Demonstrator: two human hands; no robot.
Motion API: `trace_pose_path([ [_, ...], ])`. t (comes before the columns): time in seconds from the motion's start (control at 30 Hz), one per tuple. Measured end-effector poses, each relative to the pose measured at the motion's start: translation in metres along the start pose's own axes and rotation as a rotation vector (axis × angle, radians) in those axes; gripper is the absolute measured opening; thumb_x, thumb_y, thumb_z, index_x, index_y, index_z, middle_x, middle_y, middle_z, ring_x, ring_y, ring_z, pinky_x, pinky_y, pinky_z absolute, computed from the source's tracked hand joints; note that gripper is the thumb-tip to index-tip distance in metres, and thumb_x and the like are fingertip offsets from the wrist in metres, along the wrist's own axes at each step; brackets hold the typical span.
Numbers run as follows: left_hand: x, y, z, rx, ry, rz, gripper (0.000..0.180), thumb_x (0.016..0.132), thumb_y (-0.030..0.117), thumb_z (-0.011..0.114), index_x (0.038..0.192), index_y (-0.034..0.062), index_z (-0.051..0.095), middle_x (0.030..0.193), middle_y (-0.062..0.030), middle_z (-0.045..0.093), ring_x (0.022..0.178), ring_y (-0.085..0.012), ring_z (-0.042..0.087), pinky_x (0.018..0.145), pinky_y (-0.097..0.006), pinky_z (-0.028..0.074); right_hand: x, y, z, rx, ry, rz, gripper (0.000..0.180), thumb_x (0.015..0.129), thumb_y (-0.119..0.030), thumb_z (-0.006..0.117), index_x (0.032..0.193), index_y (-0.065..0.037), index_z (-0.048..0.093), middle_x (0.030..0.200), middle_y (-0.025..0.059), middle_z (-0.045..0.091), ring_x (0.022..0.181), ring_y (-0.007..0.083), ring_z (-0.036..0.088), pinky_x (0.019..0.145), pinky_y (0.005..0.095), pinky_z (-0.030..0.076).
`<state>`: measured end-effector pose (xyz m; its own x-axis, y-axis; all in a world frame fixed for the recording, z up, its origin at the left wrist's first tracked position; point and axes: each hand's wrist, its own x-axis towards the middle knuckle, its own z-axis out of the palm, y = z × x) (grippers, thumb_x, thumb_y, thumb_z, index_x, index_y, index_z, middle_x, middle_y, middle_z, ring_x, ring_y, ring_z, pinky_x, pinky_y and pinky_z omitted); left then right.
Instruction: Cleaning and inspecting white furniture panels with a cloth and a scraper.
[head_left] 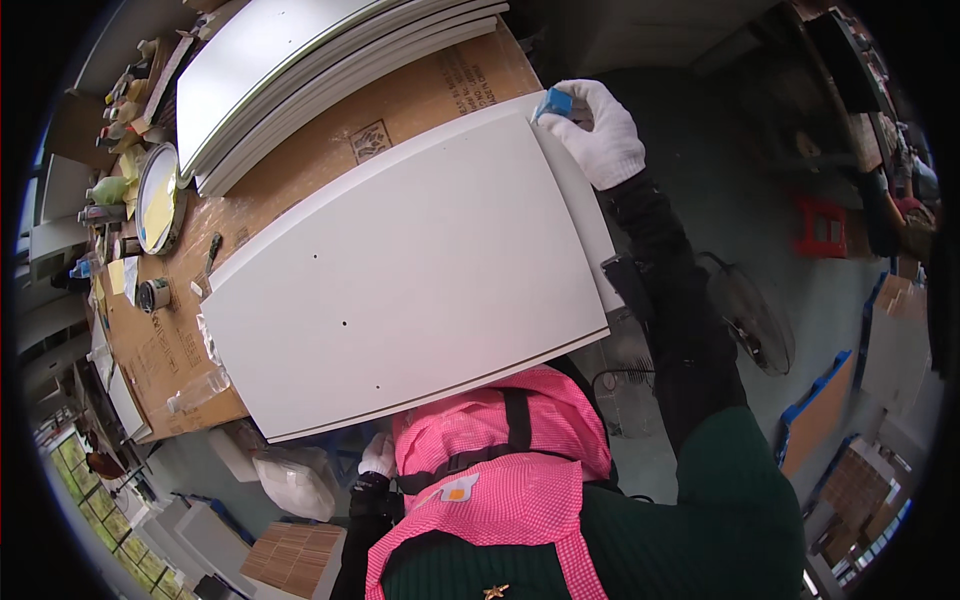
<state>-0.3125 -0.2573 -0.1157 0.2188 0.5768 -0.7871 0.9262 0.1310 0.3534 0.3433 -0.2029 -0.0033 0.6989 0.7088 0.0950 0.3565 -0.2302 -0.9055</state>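
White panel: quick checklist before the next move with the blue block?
1. Right hand grips blue block: ok.
2. Block at the far corner of the white panel: ok.
3. Left hand steadying the near edge: cannot tell, mostly hidden under the panel.
4. Panel lies flat on the cardboard bench: ok.
5. Panel stack apart from the working panel: ok.
6. Block face in contact with the panel: cannot tell.

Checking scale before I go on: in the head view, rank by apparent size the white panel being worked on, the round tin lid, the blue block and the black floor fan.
1. White panel, by far the largest.
2. Black floor fan.
3. Round tin lid; close to the fan, and fisheye bending at the rim makes that order unsure.
4. Blue block in the right hand, smallest.
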Motion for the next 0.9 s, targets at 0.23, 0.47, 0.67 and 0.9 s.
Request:
trace_pose_path([
  [0.23, -0.034, -0.003, 0.036, -0.087, 0.019, -0.264, 0.048, 0.097, 0.044, 0.042, 0.125, 0.0092, 0.061, 0.116, -0.026, 0.065, 0.112, -0.0443, 0.059, 0.095, -0.046, 0.046, 0.036, 0.01, 0.016, -0.128, -0.051, -0.041, 0.037, 0.081, -0.025, 0.078, 0.112, -0.008, 0.064, 0.1, 0.0072, 0.072, 0.09, 0.0202, 0.069, 0.085, 0.0352, 0.055],
  [0.47, -0.034, -0.034, 0.06, -0.031, -0.013, -0.205, 0.053, 0.096, 0.048, 0.043, 0.127, 0.0097, 0.06, 0.119, -0.0249, 0.064, 0.114, -0.0444, 0.058, 0.096, -0.046, 0.046, 0.037, -0.001, 0.012, -0.237, -0.041, -0.037, 0.038, 0.08, -0.021, 0.079, 0.113, -0.006, 0.065, 0.092, 0.004, 0.071, 0.081, 0.0133, 0.065, 0.08, 0.0299, 0.055],
  [0.67, -0.032, -0.037, 0.064, -0.06, -0.006, -0.204, 0.053, 0.095, 0.048, 0.043, 0.127, 0.0095, 0.06, 0.12, -0.0251, 0.064, 0.115, -0.0441, 0.058, 0.097, -0.045, 0.046, 0.039, -0.014, 0.03, -0.209, -0.137, -0.116, 0.037, 0.079, -0.026, 0.079, 0.109, -0.008, 0.067, 0.093, 0.0071, 0.072, 0.084, 0.021, 0.069, 0.079, 0.0341, 0.056],
  [0.9, -0.036, 0.002, 0.058, -0.063, 0.029, -0.275, 0.05, 0.097, 0.044, 0.044, 0.128, 0.0081, 0.06, 0.115, -0.0263, 0.065, 0.111, -0.0438, 0.06, 0.095, -0.044, 0.047, 0.047, -0.014, 0.007, -0.351, -0.052, -0.053, 0.036, 0.08, -0.03, 0.077, 0.107, -0.008, 0.067, 0.093, 0.0092, 0.071, 0.082, 0.0224, 0.069, 0.077, 0.0349, 0.057],
])
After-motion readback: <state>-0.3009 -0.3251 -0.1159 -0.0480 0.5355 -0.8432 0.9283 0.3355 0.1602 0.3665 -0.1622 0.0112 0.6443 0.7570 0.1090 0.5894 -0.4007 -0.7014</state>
